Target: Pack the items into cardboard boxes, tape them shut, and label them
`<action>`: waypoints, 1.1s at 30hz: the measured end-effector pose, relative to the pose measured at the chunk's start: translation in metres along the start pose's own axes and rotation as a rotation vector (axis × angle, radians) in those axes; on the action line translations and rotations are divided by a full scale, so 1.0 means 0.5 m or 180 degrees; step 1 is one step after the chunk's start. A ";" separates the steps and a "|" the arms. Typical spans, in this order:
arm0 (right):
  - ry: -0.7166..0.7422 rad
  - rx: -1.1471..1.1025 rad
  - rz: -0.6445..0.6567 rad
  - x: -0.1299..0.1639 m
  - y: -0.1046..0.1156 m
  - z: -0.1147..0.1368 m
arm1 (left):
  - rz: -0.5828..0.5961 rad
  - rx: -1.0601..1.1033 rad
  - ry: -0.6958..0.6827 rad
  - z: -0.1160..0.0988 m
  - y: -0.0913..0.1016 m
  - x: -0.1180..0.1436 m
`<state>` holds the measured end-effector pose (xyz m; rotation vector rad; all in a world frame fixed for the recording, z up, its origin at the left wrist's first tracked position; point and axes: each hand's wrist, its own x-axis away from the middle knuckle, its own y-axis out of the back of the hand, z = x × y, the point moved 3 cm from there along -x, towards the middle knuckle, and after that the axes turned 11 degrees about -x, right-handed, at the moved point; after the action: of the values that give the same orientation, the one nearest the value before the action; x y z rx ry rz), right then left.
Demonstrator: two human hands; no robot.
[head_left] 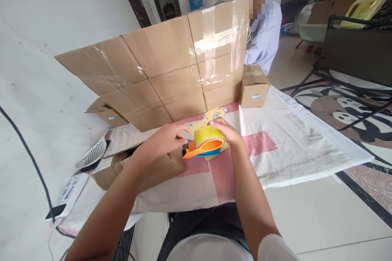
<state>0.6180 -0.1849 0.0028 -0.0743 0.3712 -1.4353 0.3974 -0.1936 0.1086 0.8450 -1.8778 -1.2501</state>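
Tape dispenser (206, 143), yellow roll on an orange and blue frame, sits low over the cloth-covered table (294, 147), just in front of a wall of stacked cardboard boxes (165, 69) and above a flat yellowish card (211, 116). The right hand (227, 131) grips it from the far side, fingers curled over the roll. The left hand (167, 138) is pinched narrow at the near end of the roll, fingertips touching it around the tape end; I cannot tell if it holds tape itself.

I think the main risk is the tape end: if the fingers slip, it may fall back on the roll or stick to itself. The cutting edge, not clearly visible, is near the left fingertips and could scratch them. Both forearms reach forward and meet at the dispenser, wrists bent slightly down.

Left of it lies an open brown box (147, 171). A small sealed box (254, 86) stands further right, and another person's sleeve (265, 32) shows behind the stack.
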 end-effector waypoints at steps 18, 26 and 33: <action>-0.1056 0.0035 -0.0368 0.077 0.070 0.001 | -0.0410 0.2072 -0.0080 -0.042 -0.271 0.053; 0.0346 0.0565 -0.2201 0.205 0.095 0.000 | -0.0381 0.3267 0.0451 -0.016 -0.365 0.038; 0.0134 -0.0172 -0.1918 0.321 -0.002 -0.078 | -0.0383 0.3106 0.0687 -0.012 -0.374 0.042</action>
<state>0.6200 -0.3347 -0.0668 -0.2135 0.4437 -2.0235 0.4154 -0.2726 -0.0611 1.5209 -2.2495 -0.1974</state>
